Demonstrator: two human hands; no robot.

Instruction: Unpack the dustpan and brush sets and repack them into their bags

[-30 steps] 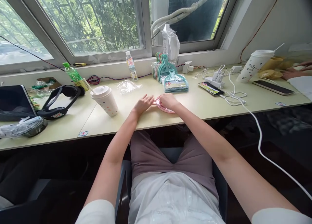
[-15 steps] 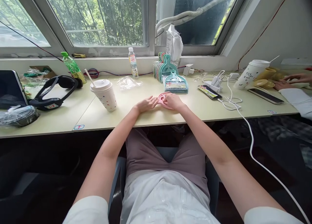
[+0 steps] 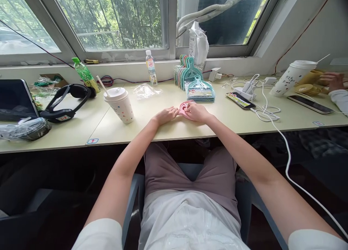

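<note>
Both my hands meet on a small pink plastic dustpan (image 3: pixel 183 108) lying on the pale desk (image 3: pixel 231 119) in front of me. My left hand (image 3: pixel 164 115) rests at its left side with fingers bent onto it. My right hand (image 3: pixel 196 111) covers its right part, fingers curled over the pink plastic. Most of the pink piece is hidden under the hands. Just behind lies a flat stack of teal mini dustpan sets (image 3: pixel 200 91), and further back a row of upright ones (image 3: pixel 185 71).
A dotted paper cup with straw (image 3: pixel 120 104) stands left, with black headphones (image 3: pixel 65 101), a tablet (image 3: pixel 15 99) and a green bottle (image 3: pixel 84 74). Right: a phone (image 3: pixel 240 99), white charger cables (image 3: pixel 265 108), a tall cup (image 3: pixel 290 77), another person's hand (image 3: pixel 333 81).
The view has shifted slightly. My right hand has turned and lifted the pink dustpan's near part a little; both hands stay on it. The other person's hand at the right has drawn back.
</note>
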